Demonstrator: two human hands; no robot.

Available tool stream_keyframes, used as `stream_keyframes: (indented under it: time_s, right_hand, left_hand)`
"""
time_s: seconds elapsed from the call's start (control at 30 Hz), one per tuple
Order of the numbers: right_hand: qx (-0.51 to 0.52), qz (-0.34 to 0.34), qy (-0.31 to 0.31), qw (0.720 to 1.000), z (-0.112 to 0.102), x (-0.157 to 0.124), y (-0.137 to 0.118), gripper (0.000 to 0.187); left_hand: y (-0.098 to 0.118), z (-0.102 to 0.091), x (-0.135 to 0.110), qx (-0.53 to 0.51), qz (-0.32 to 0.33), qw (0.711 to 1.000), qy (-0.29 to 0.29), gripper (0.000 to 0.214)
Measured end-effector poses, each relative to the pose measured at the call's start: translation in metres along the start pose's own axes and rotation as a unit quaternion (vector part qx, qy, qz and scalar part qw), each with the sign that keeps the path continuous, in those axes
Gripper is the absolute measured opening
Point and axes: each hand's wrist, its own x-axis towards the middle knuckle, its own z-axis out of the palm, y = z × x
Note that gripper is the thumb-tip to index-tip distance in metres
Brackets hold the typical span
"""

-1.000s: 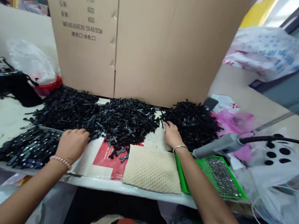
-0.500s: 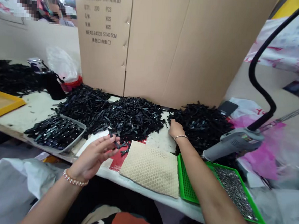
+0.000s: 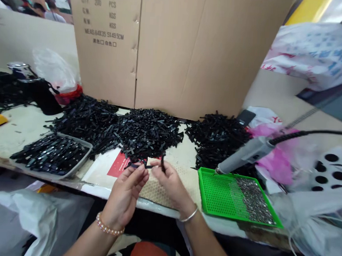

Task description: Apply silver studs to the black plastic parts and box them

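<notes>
Over the front of a workbench (image 3: 20,128), at six o'clock, both forearms angle inward. The left hand (image 3: 123,194) and right hand (image 3: 170,186) sit close together, fingertips pinching a thin black plastic strip (image 3: 138,165). Black strip heaps (image 3: 147,136) lie at twelve o'clock, a green perforated tray (image 3: 216,194) at four.

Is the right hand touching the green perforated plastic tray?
Apart: the head view shows the right hand with beige honeycomb mat between it and the green perforated plastic tray.

Bright, even light, edges somewhat warped
</notes>
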Motion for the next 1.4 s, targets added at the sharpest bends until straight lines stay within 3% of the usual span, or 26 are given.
stream_keyframes:
  time_s: [0.1, 0.17, 0.3, 0.4, 0.53, 0.67, 0.83, 1.0, 1.17, 1.3, 1.4]
  right_hand:
    - [0.095, 0.01, 0.042, 0.995, 0.026, -0.017, 0.019, 0.028]
    - [0.109, 0.023, 0.055, 0.992, 0.027, -0.02, 0.022, 0.027]
    - [0.099, 0.038, 0.024, 0.994, 0.021, -0.018, 0.012, 0.028]
    - [0.097, 0.032, -0.005, 0.995, 0.023, -0.014, 0.004, 0.028]
    - [0.074, 0.039, -0.047, 0.995, 0.028, -0.009, 0.003, 0.029]
    - [0.05, 0.058, -0.015, 0.997, 0.02, -0.008, 0.009, 0.033]
    - [-0.053, -0.019, 0.07, 0.996, -0.008, -0.01, 0.009, 0.029]
    - [-0.034, -0.046, 0.08, 0.995, -0.02, -0.015, 0.01, 0.02]
    - [-0.099, -0.108, 0.018, 0.989, -0.018, -0.025, 0.011, 0.012]
    - [-0.05, -0.089, -0.054, 0.993, -0.011, -0.039, 0.009, 0.013]
    - [-0.028, -0.071, -0.049, 0.996, -0.004, -0.045, 0.009, 0.016]
  left_hand:
    - [-0.007, -0.007, -0.001, 0.061, 0.015, 0.998, -0.032, 0.02]
    - [-0.006, -0.015, 0.0, 0.142, 0.042, 0.988, -0.041, 0.028]
    - [0.005, -0.029, -0.001, 0.244, 0.07, 0.964, -0.076, 0.029]
    - [0.015, -0.034, -0.002, 0.212, 0.013, 0.971, -0.114, 0.03]
    - [0.024, -0.035, -0.003, 0.171, -0.066, 0.979, -0.093, 0.034]
    - [0.028, -0.035, -0.004, 0.138, -0.11, 0.982, -0.071, 0.027]
    - [0.025, -0.035, -0.004, 0.127, -0.131, 0.982, -0.05, 0.021]
    - [0.021, -0.031, -0.002, 0.144, -0.152, 0.977, -0.039, 0.021]
    - [0.016, -0.026, 0.0, 0.159, -0.148, 0.975, -0.04, 0.025]
    - [0.01, -0.021, 0.001, 0.174, -0.137, 0.973, -0.06, 0.027]
    - [0.006, -0.018, 0.0, 0.18, -0.128, 0.973, -0.065, 0.032]
